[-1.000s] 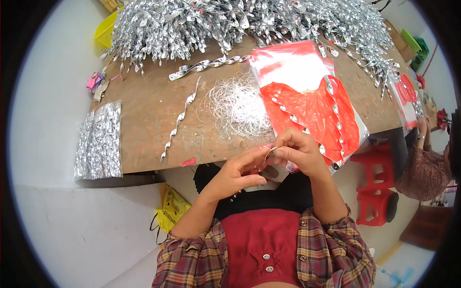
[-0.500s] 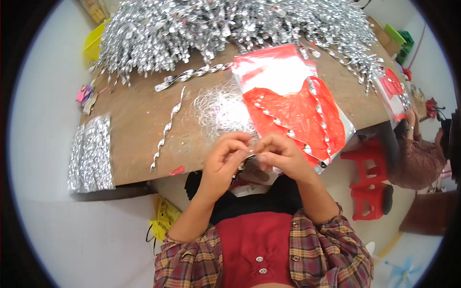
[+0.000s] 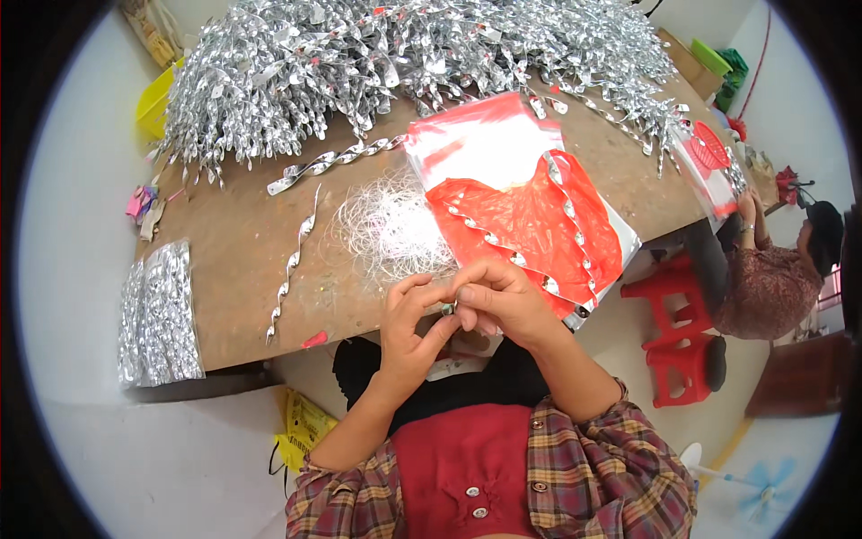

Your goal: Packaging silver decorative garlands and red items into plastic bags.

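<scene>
My left hand and my right hand meet at the table's front edge, fingertips pinched together. Between them is a small, partly silvery thing, mostly hidden by the fingers; I cannot make out its kind. Just beyond my hands lies a loose tangle of fine clear thread. To the right, a red plastic sheet rests on clear packaging, with two thin twisted silver strips on it. Another twisted silver strip lies alone to the left, and a wider spiral strip lies farther back.
A large heap of twisted silver strips covers the table's far side. Bagged silver strips hang over the left edge. Red stools stand at right, near a seated person whose hands are at the table. A red basket lies there.
The whole view has shifted slightly. My right hand's fingers have closed in over the left fingertips, and the hands are nearer together.
</scene>
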A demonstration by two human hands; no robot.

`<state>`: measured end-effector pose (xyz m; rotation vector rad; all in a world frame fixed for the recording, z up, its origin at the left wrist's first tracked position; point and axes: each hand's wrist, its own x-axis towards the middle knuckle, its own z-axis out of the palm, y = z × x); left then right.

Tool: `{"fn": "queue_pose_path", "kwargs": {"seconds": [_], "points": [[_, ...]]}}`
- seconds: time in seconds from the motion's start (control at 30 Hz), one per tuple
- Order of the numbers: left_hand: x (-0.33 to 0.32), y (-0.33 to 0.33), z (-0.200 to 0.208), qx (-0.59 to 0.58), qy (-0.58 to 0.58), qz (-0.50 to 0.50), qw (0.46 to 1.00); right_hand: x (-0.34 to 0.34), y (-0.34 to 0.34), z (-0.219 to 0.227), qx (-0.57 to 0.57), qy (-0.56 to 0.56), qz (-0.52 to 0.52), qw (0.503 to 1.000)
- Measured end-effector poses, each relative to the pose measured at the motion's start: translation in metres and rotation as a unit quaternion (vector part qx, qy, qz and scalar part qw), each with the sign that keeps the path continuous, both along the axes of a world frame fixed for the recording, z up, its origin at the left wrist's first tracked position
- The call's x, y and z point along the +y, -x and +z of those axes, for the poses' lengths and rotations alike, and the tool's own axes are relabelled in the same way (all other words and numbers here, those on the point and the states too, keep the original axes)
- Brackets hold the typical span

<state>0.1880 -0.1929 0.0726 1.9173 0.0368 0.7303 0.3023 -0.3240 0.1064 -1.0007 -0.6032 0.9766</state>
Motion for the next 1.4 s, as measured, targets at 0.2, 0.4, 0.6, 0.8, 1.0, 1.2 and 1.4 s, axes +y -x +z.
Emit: {"fn": "queue_pose_path", "kwargs": {"seconds": [0.2,0.4,0.6,0.8,1.0,1.2,1.4], "points": [[-0.007,-0.005,0.003,-0.034,-0.080,0.029,0.996,0.001,-0.001,0.001,0.005,-0.009,0.031,0.999],[0.005,0.003,0.017,-0.047,-0.140,0.020,0.989,-0.004,-0.005,0.004,0.029,0.033,-0.005,0.999],[0.018,0.021,0.027,0.077,-0.170,0.019,0.982,-0.010,-0.022,-0.024,0.118,-0.007,-0.020,0.993],[0.021,0.033,0.013,0.135,-0.022,-0.015,0.990,-0.009,-0.023,-0.031,0.166,-0.041,-0.014,0.985],[0.019,0.034,0.005,0.158,0.059,-0.034,0.985,-0.010,-0.026,-0.036,0.173,-0.073,-0.028,0.982],[0.020,0.035,0.001,0.172,0.090,-0.060,0.979,-0.009,-0.026,-0.035,0.175,-0.074,-0.029,0.981],[0.024,0.039,0.000,0.205,0.166,-0.117,0.957,-0.005,-0.021,-0.032,0.169,-0.037,-0.020,0.985]]}}
